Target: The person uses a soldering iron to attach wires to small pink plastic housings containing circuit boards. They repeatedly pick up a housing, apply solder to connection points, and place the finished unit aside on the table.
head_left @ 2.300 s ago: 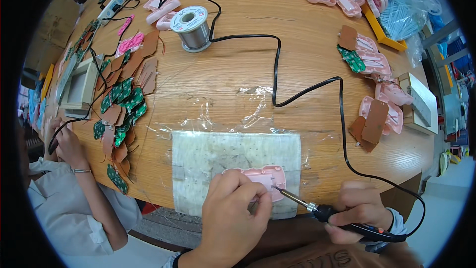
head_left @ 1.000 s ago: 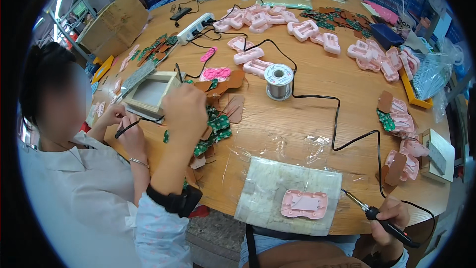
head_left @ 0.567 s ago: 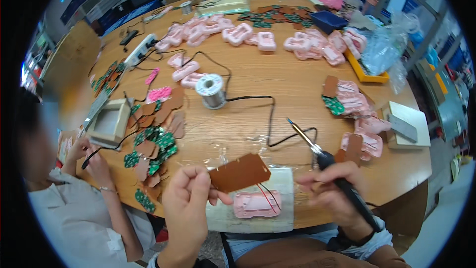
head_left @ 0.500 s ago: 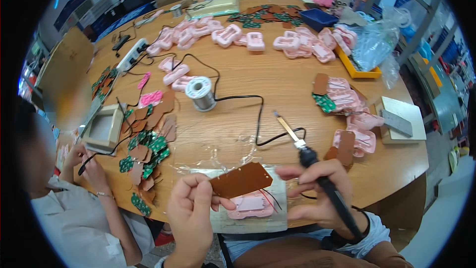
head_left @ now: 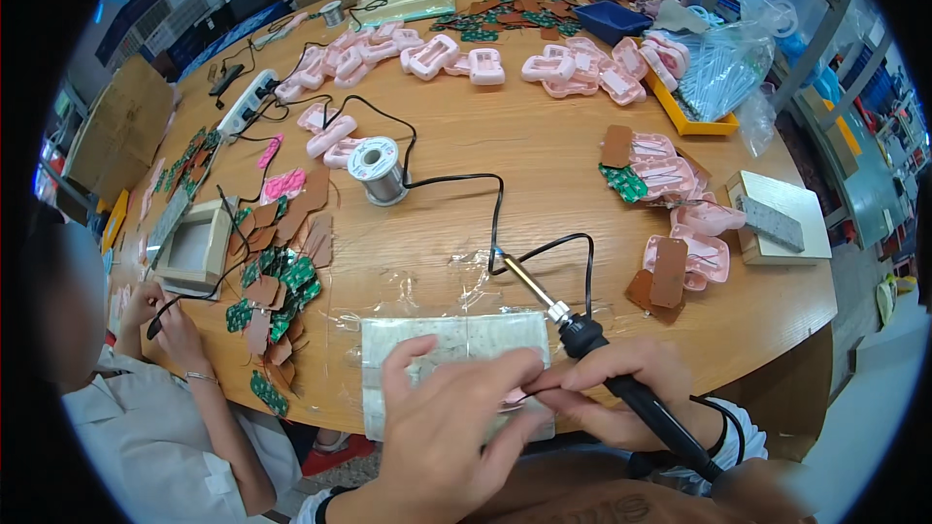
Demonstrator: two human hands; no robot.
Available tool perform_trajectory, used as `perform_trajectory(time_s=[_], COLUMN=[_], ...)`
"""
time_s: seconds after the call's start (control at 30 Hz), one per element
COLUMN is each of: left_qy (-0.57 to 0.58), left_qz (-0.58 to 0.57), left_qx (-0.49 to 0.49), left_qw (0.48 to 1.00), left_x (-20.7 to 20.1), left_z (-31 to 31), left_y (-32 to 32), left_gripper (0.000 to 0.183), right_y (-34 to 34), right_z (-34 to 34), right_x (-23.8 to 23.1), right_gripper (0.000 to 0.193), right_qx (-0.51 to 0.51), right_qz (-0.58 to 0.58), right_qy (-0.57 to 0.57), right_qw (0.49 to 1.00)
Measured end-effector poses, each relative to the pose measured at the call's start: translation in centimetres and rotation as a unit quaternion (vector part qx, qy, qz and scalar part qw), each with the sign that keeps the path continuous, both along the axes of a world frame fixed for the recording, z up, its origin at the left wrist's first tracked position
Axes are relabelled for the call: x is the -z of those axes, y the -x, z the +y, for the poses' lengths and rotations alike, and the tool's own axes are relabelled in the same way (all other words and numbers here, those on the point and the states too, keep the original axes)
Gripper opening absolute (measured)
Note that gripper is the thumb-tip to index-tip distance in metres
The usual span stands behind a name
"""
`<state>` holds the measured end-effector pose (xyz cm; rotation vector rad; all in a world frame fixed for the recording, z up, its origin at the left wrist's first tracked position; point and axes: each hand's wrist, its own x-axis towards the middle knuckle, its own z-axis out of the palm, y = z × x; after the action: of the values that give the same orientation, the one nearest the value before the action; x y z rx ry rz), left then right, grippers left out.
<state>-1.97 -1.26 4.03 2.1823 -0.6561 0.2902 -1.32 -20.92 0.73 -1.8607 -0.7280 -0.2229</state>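
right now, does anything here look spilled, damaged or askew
Nothing looks plainly spilled or broken. Only mildly untidy: the clear plastic film beyond the pale work mat is wrinkled, and the black cord crosses the wooden table in uneven bends.

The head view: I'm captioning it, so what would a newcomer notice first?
Probably the black-handled soldering iron in the right hand, right of the picture's lower middle. Then the silvery wire spool standing left of centre, and the pale pink shells heaped along the far and right sides of the wooden table.
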Motion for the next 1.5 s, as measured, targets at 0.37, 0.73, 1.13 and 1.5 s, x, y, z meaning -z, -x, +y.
perform_trajectory(time_s=[0.37, 0.73, 1.13, 1.5], left_qy=[0.118, 0.192, 0.011, 0.018], left_qz=[0.304, 0.197, 0.303, 0.138], left_qx=[-0.012, -0.041, -0.089, -0.126], left_qw=[0.945, 0.961, 0.949, 0.982], left_x=[1.3, 3.1, -0.8, 8.7], left_z=[0.4, -1.1, 1.9, -0.2], left_y=[-1.0, 0.4, 0.1, 1.3], left_gripper=[0.014, 0.018, 0.016, 0.014], right_y=[0.1, 0.4, 0.6, 3.6], right_z=[-0.5, 0.8, -1.3, -3.5], right_x=[0.8, 1.6, 1.1, 3.5], right_gripper=[0.038, 0.031, 0.039, 0.036], right_qx=[0.005, 0.105, -0.006, 0.057], right_qz=[0.045, 0.145, 0.035, 0.042], right_qy=[-0.084, -0.199, -0.132, -0.13], right_qw=[0.995, 0.964, 0.991, 0.989])
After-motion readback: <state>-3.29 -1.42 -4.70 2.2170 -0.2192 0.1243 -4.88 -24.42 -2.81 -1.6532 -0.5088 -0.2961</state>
